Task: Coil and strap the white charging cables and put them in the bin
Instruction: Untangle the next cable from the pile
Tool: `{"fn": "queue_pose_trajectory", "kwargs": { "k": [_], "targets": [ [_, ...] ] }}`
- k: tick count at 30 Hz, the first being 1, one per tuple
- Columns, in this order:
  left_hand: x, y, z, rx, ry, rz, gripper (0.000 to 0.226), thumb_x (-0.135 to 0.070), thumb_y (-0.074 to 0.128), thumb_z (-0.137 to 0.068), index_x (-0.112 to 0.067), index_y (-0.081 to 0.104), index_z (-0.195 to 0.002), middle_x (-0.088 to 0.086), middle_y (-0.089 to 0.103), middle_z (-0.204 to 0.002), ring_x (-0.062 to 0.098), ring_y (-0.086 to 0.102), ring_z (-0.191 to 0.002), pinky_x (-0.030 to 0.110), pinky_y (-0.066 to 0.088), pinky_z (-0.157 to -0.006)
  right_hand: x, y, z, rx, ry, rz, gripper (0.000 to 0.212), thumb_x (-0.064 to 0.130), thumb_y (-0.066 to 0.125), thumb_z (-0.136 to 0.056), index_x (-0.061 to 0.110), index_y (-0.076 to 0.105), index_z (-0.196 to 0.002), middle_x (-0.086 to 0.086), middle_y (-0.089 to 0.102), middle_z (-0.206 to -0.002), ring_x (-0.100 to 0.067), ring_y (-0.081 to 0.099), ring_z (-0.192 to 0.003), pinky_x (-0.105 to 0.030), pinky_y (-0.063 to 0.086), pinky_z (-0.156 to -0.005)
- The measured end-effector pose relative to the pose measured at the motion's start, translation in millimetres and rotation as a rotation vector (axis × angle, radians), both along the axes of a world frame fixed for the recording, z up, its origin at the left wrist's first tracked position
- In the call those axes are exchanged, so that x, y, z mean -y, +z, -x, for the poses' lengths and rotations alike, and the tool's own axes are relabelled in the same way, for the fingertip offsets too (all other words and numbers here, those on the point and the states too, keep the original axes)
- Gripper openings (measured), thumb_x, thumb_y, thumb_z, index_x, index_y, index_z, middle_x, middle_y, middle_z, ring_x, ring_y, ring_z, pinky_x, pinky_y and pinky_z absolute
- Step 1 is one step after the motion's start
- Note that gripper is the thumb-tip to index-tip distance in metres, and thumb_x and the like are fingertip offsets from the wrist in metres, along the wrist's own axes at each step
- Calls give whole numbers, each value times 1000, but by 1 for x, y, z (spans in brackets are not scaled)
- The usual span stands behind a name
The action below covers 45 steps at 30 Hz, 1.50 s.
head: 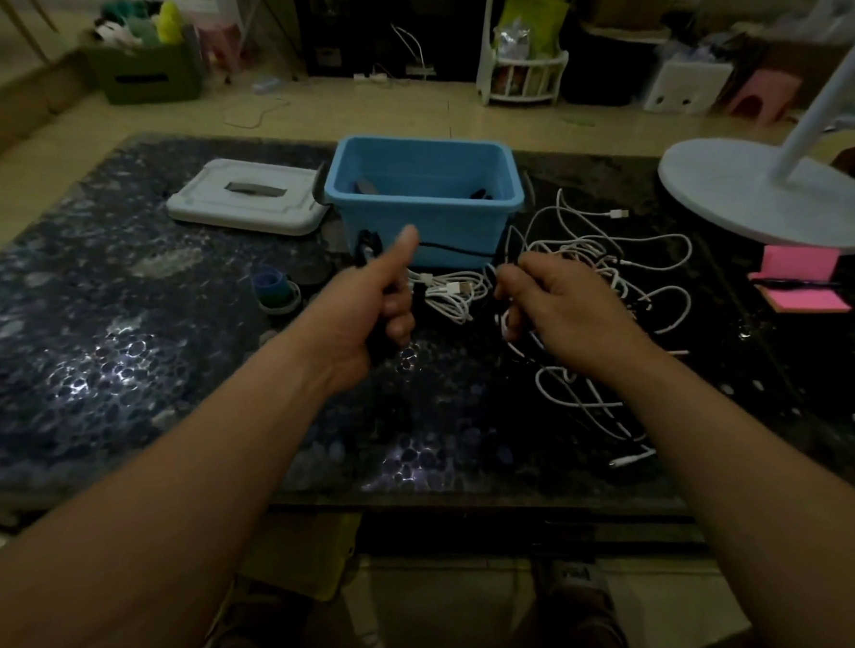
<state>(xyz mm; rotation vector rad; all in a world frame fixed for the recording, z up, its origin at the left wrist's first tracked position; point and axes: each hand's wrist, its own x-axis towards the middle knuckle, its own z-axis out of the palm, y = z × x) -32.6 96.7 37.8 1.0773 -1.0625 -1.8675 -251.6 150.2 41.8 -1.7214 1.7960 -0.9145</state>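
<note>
A blue bin stands open mid-table with dark items inside. My left hand, thumb raised, grips a black cord that runs in front of the bin to my right hand, whose curled fingers hold its other end. Between my hands lies a bundled white charging cable. A tangle of loose white cables spreads to the right of the bin and trails under my right wrist toward the table's front edge.
The bin's white lid lies left of the bin. A blue-green roll of strap tape sits near my left hand. A white lamp base and pink sticky notes occupy the right side. The table is dark patterned glass.
</note>
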Motion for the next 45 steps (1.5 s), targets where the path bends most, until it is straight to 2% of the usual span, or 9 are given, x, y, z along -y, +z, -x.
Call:
{"fn": "queue_pose_trajectory", "kwargs": {
  "k": [7,10,14,18,23,29,34,38,45],
  "targets": [
    [-10,-9,22,-22,3,-34,66,-71,77,-68,-14,66,-101,-1,55,-71,12,48,-58,25,45,-57,-6,-6,-52,-137,109,-105,46,54,40,-110,30,69,-82,11,68,-79,-6,63,-74,-31,46,-67],
    [-10,-10,23,-79,22,-15,38,-49,76,-85,-13,67,-95,0,61,-75,10,56,-60,21,51,-58,-8,-3,-56,-190,201,-218,50,49,35,-111,25,77,-99,-2,75,-96,-24,69,-91,-39,53,-84],
    [-10,-15,23,0,31,137,11,-22,68,-100,-14,70,-94,8,69,-89,10,55,-66,21,48,-56,-13,6,-60,-294,405,-371,46,37,37,-112,14,54,-76,-9,61,-78,-26,59,-75,-36,45,-72],
    [-15,-13,22,10,-113,239,14,-15,64,-101,-6,72,-108,15,76,-102,21,67,-96,34,56,-91,-16,4,-67,-217,527,-437,37,24,51,-105,15,52,-69,-4,52,-66,-15,46,-61,-34,39,-62],
    [-10,-9,20,89,-38,313,18,-22,56,-108,-10,57,-96,3,47,-65,19,52,-58,35,51,-60,-18,10,-51,-210,582,-413,31,30,66,-100,7,66,-79,-10,64,-69,-19,55,-57,-37,50,-61],
    [-4,-2,2,430,-181,327,40,-58,60,-99,-19,60,-94,-4,47,-65,10,37,-51,23,31,-44,-16,12,-2,-274,265,-234,17,46,76,-93,31,75,-85,15,73,-78,1,67,-72,-29,52,-70],
    [-16,-11,10,617,-701,501,36,-46,74,-95,-13,74,-108,11,77,-103,34,72,-96,45,61,-89,-11,10,-6,-130,156,-21,11,31,83,-89,28,73,-86,9,71,-77,0,65,-68,-15,45,-60],
    [-24,-17,15,445,-602,360,20,-18,57,-108,-3,68,-103,13,77,-85,33,74,-78,37,63,-75,-10,15,-4,3,182,-14,27,35,84,-88,30,67,-109,5,73,-92,-4,70,-82,-14,52,-69],
    [-18,1,9,-18,-328,96,31,-34,45,-111,-8,60,-101,0,35,-53,10,28,-39,23,31,-40,-7,1,17,245,120,-229,17,22,65,-104,15,70,-119,-4,81,-101,-16,78,-92,-38,60,-92]
  ]
}}
